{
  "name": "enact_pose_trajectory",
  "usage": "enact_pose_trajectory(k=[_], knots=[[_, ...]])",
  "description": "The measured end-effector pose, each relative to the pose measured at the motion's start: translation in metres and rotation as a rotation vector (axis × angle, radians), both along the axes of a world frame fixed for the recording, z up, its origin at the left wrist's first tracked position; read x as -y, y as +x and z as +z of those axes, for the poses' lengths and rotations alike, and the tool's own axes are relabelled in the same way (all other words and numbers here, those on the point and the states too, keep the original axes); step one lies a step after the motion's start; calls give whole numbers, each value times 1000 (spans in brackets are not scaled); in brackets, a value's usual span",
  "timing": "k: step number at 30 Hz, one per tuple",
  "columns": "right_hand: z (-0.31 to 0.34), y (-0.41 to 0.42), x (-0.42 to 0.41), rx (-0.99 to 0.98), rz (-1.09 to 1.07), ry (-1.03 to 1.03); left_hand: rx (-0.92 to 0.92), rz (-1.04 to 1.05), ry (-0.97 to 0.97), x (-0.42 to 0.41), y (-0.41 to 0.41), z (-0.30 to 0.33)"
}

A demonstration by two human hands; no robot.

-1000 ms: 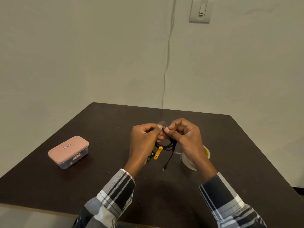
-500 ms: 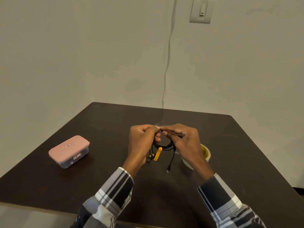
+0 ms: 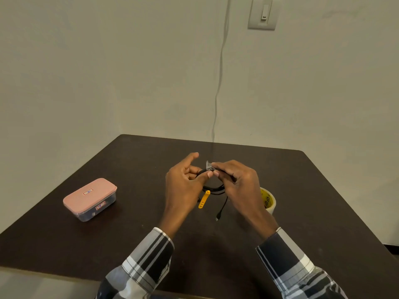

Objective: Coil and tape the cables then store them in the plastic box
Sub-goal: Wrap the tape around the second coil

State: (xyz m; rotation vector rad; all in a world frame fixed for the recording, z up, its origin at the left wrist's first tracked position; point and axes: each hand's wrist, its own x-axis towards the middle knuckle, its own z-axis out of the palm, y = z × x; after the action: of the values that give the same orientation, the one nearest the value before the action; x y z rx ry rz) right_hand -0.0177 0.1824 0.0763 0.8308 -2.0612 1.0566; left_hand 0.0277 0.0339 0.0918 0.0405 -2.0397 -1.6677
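Black cable, coiled into a small loop, is hanging in the air between the two hands above the middle of the table. From where I am watching, the right hand is pinching the top of the coil between thumb and forefinger, right where a small strip of clear tape is sticking up from the bundle. The left hand is pressing its thumb against the same spot from the other side, with its forefinger lifting away and pointing upward and its other fingers curling in; I am reading it as gripping the coil at the thumb, though the far side of that contact is hidden from me. A loose end of the cable is dangling below the coil, with its plug hanging just above the tabletop. An orange strap is hanging from the lower part of the loop, beside the left hand.

Just beside the right wrist, a roll of tape with a yellow core is sitting on the table. Well apart on the left, the plastic box is sitting with its pink lid on. Both plaid sleeves are showing at the bottom. On the wall behind, a thin white wire is running down to the table edge beside a light switch.
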Motion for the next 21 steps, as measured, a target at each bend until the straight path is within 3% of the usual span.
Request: enact_pose_trajectory(k=[4,7,17,21], knots=[[0,1,4,-42,-36,28,-223,42,-286,1,-3,-10],[-1,1,5,-62,-72,91,-282,103,-490,4,-7,-15],[2,5,10,-80,-215,273,-157,123,-618,-1,-6,-7],[7,11,13,68,-192,289,-88,103,-659,0,-6,-7]])
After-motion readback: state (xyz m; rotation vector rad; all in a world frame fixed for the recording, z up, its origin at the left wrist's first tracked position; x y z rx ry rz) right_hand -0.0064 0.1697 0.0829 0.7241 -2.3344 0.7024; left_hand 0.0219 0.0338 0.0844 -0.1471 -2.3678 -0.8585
